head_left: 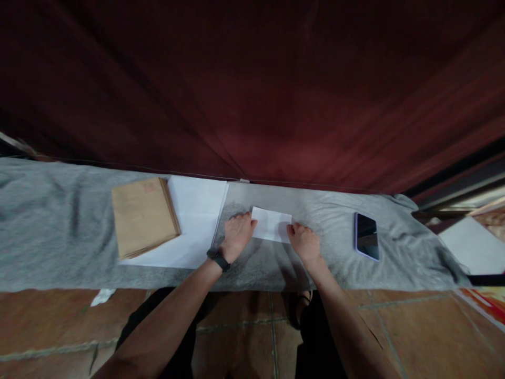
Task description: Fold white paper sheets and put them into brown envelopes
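A small folded white paper (271,225) lies on the grey cloth (59,226) in front of me. My left hand (237,236), with a black watch on its wrist, rests on the paper's left edge, fingers lying flat on it. My right hand (303,241) presses the paper's lower right corner with its fingertips drawn together. Neither hand lifts the paper off the cloth.
A stack of brown envelopes (142,216) lies on white sheets (195,216) at the left. A phone (366,236) lies face up at the right. A dark red curtain (252,89) hangs behind. More white paper (471,246) sits at far right. Tiled floor lies below.
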Demonstrator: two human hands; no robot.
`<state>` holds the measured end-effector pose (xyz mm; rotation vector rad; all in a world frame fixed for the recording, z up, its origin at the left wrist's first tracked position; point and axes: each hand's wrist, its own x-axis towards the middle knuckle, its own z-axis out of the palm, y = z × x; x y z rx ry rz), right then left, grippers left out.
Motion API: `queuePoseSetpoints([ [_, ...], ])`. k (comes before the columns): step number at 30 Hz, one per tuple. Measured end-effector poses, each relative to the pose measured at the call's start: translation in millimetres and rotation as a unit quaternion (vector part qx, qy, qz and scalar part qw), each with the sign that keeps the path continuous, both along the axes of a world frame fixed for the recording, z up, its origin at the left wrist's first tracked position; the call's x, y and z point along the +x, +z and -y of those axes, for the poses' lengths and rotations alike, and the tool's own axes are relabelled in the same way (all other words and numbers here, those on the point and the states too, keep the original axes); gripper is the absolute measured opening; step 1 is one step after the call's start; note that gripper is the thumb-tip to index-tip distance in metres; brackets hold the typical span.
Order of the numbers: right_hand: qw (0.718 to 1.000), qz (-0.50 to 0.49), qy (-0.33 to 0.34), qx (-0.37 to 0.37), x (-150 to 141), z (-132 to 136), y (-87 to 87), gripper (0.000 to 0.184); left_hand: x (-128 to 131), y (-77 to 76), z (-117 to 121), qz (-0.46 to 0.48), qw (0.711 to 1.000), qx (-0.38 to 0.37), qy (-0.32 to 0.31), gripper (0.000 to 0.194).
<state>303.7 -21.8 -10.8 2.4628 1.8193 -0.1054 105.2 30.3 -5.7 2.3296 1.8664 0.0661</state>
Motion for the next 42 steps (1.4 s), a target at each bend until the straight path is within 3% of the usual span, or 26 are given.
queuePoseSetpoints([
  [14, 0.996, 0.021, 0.074, 0.048, -1.7, 0.5, -5.6, 0.025, 12.1, -0.7, 13.2, -0.045, 0.974, 0.079, -0.208, 0.027],
  [23, 0.989, -0.028, 0.098, 0.111, -16.8, 3.4, -6.8, 0.027, 17.5, -14.0, 14.7, -0.024, 0.975, 0.091, -0.203, 0.027],
  [29, 0.956, -0.148, 0.180, 0.176, -33.8, 6.4, -28.5, 0.039, 16.9, -21.1, 15.2, -0.009, 0.979, 0.077, -0.191, 0.043],
  [34, 0.953, -0.139, 0.207, 0.172, -41.0, 8.7, -43.2, 0.048, 19.1, -27.5, 17.1, -0.016, 0.981, 0.084, -0.175, 0.050],
  [42, 0.961, -0.107, 0.192, 0.165, -43.4, 9.0, -49.4, 0.052, 12.4, -38.4, 13.1, 0.026, 0.980, 0.094, -0.172, 0.052],
])
